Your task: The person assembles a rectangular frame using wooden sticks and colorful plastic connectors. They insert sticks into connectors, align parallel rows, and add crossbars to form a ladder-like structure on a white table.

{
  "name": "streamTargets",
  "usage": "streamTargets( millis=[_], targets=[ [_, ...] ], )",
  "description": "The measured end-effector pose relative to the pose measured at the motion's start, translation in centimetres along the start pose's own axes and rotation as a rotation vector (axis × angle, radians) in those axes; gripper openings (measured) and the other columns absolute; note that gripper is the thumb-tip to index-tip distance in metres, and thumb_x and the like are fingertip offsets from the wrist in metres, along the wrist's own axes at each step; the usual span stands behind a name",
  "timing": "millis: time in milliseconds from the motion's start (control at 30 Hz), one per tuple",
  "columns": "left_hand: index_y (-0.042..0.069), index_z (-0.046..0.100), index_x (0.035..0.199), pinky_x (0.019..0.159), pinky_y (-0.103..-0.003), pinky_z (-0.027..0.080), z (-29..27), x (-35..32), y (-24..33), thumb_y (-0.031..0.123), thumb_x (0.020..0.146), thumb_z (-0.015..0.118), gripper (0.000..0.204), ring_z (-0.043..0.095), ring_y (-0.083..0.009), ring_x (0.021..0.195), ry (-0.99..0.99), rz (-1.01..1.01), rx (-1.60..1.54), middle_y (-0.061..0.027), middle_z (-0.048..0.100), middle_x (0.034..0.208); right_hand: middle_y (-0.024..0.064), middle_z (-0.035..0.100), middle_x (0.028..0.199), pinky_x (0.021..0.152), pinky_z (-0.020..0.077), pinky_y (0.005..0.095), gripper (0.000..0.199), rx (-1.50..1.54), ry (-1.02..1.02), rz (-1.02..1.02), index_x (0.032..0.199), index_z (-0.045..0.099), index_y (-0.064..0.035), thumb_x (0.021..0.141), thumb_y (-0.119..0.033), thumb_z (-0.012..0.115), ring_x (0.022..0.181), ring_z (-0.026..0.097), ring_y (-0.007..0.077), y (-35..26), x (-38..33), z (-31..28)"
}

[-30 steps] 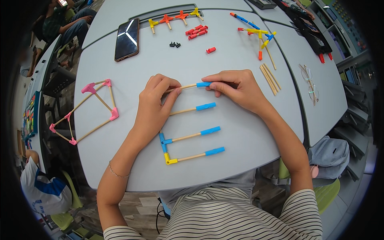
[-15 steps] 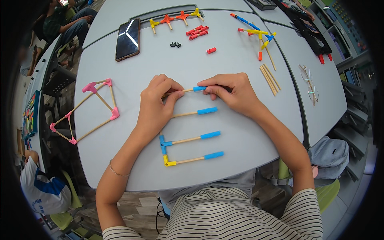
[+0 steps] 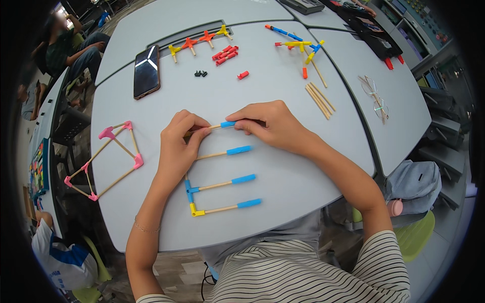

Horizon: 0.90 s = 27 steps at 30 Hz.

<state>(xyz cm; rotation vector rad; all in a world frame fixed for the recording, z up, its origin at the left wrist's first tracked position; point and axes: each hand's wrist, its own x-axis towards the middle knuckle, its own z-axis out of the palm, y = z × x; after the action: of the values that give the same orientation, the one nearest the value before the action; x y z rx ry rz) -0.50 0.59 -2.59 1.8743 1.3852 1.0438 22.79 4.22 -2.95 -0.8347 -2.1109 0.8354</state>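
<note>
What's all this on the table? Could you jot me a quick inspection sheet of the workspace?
Surface: grey table, several sections pushed together.
Job's things: wooden stick with blue tip, pinched at both ends; comb-like stick frame with blue and yellow joints below.
Clutter: pink-cornered stick frame, phone, loose sticks, red connectors, eyeglasses.
Hands: left hand and right hand both grip the stick.
Cables: nothing seen.
Surroundings: other people seated at left; backpack at right.
</note>
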Motion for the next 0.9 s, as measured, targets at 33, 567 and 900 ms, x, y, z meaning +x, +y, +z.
streamTargets(
  millis=[33, 567, 900],
  targets=[
    [-0.001, 0.066, 0.088, 0.069, -0.027, 0.049, 0.1, 0.0, 0.1, -0.003, 0.086, 0.069, 0.004, 0.060, -0.0151, 0.076, 0.006, 0.032, 0.042, -0.0068, 0.059, 0.085, 0.0112, 0.073, 0.087, 0.067, 0.0543, 0.0280, 0.018, -0.050, 0.004, -0.030, 0.107, 0.074, -0.0011, 0.091, -0.005, 0.067, 0.071, 0.067, 0.0162, 0.0, -0.1, -0.5],
    [0.005, 0.074, 0.104, 0.082, -0.032, 0.051, -0.8, 0.5, -0.5, -0.003, 0.085, 0.069, 0.022, 0.060, -0.0212, 0.100, 0.099, 0.271, 0.290, -0.0078, 0.067, 0.102, 0.0119, 0.070, 0.073, 0.065, 0.0508, 0.0295, 0.016, -0.709, 0.106, 0.792, 0.076, 0.073, 0.0018, 0.076, -0.013, 0.080, 0.066, 0.064, 0.0182, 0.9, -2.4, -13.9],
    [0.002, 0.070, 0.113, 0.098, -0.039, 0.049, 0.1, 0.0, 0.1, -0.001, 0.089, 0.066, 0.025, 0.062, -0.0294, 0.114, -0.066, 0.339, 0.338, -0.0117, 0.066, 0.120, 0.0100, 0.068, 0.070, 0.062, 0.0507, 0.0240, 0.011, -0.762, 0.041, 0.790, 0.079, 0.073, 0.0009, 0.075, -0.010, 0.072, 0.062, 0.063, 0.0142, 1.4, -1.8, -13.4]
  ],
)
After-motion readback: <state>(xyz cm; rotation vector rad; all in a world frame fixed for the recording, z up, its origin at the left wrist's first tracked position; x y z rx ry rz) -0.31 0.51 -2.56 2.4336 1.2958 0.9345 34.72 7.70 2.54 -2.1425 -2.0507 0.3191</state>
